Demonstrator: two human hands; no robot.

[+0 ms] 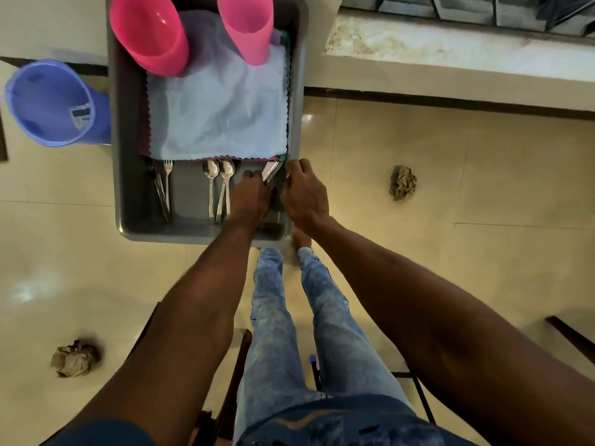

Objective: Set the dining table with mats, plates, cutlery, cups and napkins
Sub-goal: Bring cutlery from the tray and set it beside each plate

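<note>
A grey tray (128,188) fills the upper middle of the frame, seen from above. Both hands meet at its lower right corner. The left hand (251,196) reaches into the tray with curled fingers on the knives (269,170), whose blades point toward the upper right. The right hand (304,194) sits just beside it on the tray's right rim, fingers curled at the same spot; whether it grips the knives or the rim cannot be told. The two hands are nearly touching.

Left of the hands, in the tray's lower part, two spoons (217,185) lie side by side with bowls upward in the frame, just beside the left hand. Further left lie the forks (162,185), well apart from the hands, near the tray's left wall.

Above the cutlery, a stack of napkins (219,114) covers the tray's middle, a light blue one on top, with red and green zigzag edges showing beneath. Two pink cups (151,37) (246,27) stand on the napkins at the top of the frame.

A blue cup (51,104) stands outside the tray at the upper left. Crumpled paper (402,183) lies on the tiled floor (483,188) right of the hands, and another wad (75,358) at the lower left. The person's jeans (289,333) run down the middle bottom.
</note>
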